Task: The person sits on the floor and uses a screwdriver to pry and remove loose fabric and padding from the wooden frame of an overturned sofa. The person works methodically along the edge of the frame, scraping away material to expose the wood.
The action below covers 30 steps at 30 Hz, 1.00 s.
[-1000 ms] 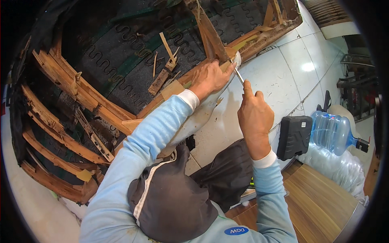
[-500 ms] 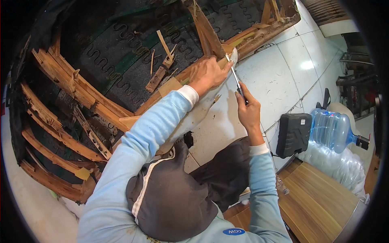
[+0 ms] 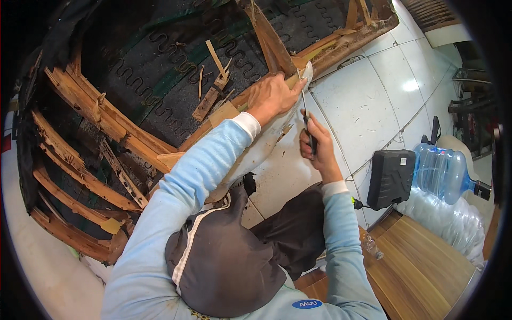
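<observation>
My left hand (image 3: 272, 95) is over the front rail of a stripped wooden furniture frame (image 3: 314, 50). Its fingers curl over the rail, and the thumb presses by a pale flap of covering (image 3: 308, 70). In my right hand (image 3: 321, 144) is a screwdriver (image 3: 311, 140) with a dark handle and thin metal shaft, its tip hidden by the left thumb and flap. A loose pale sheet of covering (image 3: 261, 152) hangs from the rail below my left wrist.
Splintered wood pieces (image 3: 212, 98) lie on the black webbing and zigzag springs (image 3: 160, 69). On the white tile floor (image 3: 362, 101) to the right stand a black tool case (image 3: 391, 178) and a blue water jug (image 3: 442, 173). A wooden board (image 3: 421, 261) is at lower right.
My right hand has drawn slightly down and left, wrapping the screwdriver handle more fully and tilting the shaft more upright. My left hand stays on the rail.
</observation>
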Motion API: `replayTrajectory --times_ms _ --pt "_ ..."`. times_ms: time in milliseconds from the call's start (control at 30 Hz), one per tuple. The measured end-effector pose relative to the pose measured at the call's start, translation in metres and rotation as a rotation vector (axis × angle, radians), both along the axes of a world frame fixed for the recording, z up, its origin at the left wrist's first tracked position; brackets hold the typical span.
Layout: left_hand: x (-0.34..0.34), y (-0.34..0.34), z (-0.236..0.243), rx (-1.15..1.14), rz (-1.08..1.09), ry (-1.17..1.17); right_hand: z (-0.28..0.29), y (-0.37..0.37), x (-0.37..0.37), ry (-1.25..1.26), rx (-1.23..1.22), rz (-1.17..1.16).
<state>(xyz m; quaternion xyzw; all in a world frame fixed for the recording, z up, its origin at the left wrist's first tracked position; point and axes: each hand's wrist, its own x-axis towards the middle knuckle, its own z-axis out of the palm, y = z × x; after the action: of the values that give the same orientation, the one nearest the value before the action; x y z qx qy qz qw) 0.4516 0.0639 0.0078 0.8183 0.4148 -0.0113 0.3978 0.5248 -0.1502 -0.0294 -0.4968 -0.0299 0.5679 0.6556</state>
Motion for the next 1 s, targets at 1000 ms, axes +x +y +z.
replayTrajectory --times_ms 1000 --pt "-0.008 0.010 -0.043 0.009 0.063 -0.279 0.063 0.029 0.009 -1.704 -0.494 0.163"
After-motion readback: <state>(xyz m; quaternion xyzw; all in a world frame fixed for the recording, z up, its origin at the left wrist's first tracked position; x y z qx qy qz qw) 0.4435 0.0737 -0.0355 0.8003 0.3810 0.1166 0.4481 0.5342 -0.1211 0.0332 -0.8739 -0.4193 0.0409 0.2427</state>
